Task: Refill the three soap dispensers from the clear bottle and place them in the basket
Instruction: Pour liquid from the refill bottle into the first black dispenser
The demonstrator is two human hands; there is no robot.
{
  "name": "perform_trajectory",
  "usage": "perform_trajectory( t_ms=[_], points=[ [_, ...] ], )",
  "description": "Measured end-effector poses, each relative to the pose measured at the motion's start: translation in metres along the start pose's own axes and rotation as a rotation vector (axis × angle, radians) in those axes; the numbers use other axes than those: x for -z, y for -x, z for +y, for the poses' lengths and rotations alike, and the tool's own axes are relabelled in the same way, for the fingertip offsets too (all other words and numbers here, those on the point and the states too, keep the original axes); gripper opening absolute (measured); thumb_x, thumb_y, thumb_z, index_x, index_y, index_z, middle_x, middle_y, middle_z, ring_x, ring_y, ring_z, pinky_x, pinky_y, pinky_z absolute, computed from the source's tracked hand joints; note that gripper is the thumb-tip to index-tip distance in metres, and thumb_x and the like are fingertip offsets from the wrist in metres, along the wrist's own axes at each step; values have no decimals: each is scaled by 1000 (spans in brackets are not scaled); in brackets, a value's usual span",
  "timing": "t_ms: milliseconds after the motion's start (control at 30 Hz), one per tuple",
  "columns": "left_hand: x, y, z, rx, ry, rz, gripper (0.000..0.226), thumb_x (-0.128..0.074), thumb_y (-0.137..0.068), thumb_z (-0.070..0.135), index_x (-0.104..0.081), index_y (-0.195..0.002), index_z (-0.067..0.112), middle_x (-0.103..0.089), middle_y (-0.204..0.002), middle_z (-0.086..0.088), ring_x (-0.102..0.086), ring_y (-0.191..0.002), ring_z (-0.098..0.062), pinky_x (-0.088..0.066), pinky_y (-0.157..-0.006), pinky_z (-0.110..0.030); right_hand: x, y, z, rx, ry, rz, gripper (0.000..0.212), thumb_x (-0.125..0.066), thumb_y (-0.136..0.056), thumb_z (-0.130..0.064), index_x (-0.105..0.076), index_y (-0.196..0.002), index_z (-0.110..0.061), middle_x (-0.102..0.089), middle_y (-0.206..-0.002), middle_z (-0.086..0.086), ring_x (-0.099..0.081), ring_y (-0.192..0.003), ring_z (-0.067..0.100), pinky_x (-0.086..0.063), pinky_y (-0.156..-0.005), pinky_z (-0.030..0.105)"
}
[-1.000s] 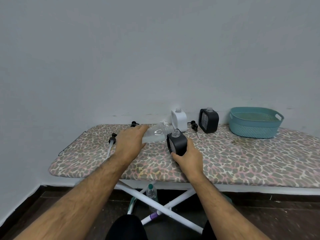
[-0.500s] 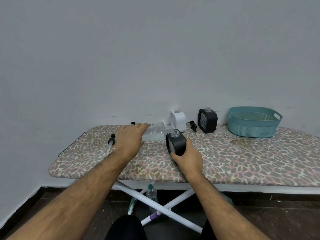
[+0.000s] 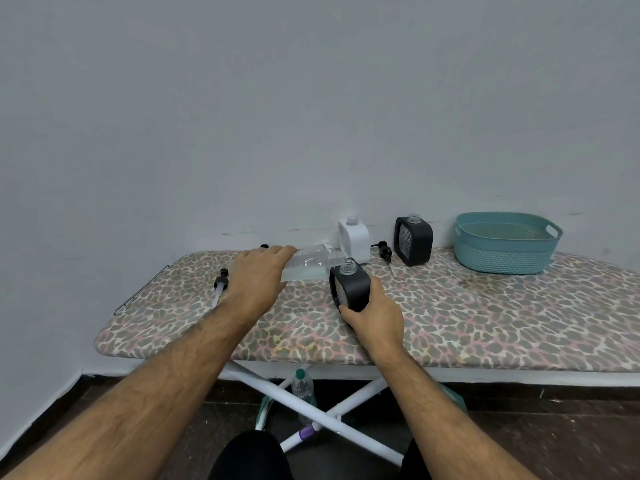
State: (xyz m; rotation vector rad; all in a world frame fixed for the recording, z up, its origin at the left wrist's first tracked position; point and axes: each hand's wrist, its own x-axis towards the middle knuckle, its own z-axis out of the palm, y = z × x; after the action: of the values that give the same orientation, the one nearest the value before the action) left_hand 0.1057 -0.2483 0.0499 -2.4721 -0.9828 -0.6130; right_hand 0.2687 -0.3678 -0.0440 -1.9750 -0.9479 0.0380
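I am gripping the clear bottle in my left hand, tipping it into the black dispenser my right hand is clasping; next, keeping spout aligned.

The left hand holds the clear bottle tilted sideways. Its mouth is at the open neck of the black dispenser, which the right hand grips.

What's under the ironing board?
Under the ironing board you can see crossed white legs and a small bottle standing on the floor. Something green peeks out too, but it is mostly hidden.
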Motion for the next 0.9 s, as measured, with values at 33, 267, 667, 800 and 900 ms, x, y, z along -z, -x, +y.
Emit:
perform_trajectory(
  t_ms=[33, 267, 667, 800, 900],
  points=[
    [0, 0, 0, 0, -2, 0, 65, -81, -78, 35, -50, -135, 32, -66, -124, 8, -64, -106, -19, -46, -90, -40, 0, 0, 0, 0, -1, 1, 59, -76, -80, -41, -47, -129, -25, -70, -101, -5, -54, -77, 12, -47, -66, 28],
    [0, -1, 0, -5, -9, 9, 63, -80, -79, 34, -51, -135, 32, -65, -126, 9, -64, -108, -19, -46, -91, -39, 0, 0, 0, -3, 3, -1, 61, -76, -79, -41, -47, -131, -24, -70, -101, -5, -57, -79, 13, -48, -67, 28],
    [1, -3, -1, -2, -22, -9, 64, -79, -81, 33, -49, -137, 32, -63, -130, 8, -61, -115, -18, -43, -96, -39, 0, 0, 1, -2, 1, -2, 58, -76, -80, -40, -47, -128, -24, -59, -89, -11, -54, -75, 12, -45, -65, 27],
    [1, -3, 0, -2, -21, -13, 63, -79, -80, 32, -49, -136, 31, -63, -130, 7, -61, -115, -19, -43, -96, -40, 0, 0, 1, -2, 8, -2, 57, -76, -80, -40, -48, -127, -24, -59, -89, -11, -53, -75, 12, -42, -63, 26],
    [0, -3, 0, 0, -19, -12, 62, -79, -81, 31, -50, -136, 31, -64, -129, 7, -61, -113, -19, -44, -95, -41, -1, 0, 1, -2, -4, 0, 58, -76, -80, -41, -48, -127, -25, -66, -94, -9, -55, -76, 12, -45, -64, 26]
  ],
)
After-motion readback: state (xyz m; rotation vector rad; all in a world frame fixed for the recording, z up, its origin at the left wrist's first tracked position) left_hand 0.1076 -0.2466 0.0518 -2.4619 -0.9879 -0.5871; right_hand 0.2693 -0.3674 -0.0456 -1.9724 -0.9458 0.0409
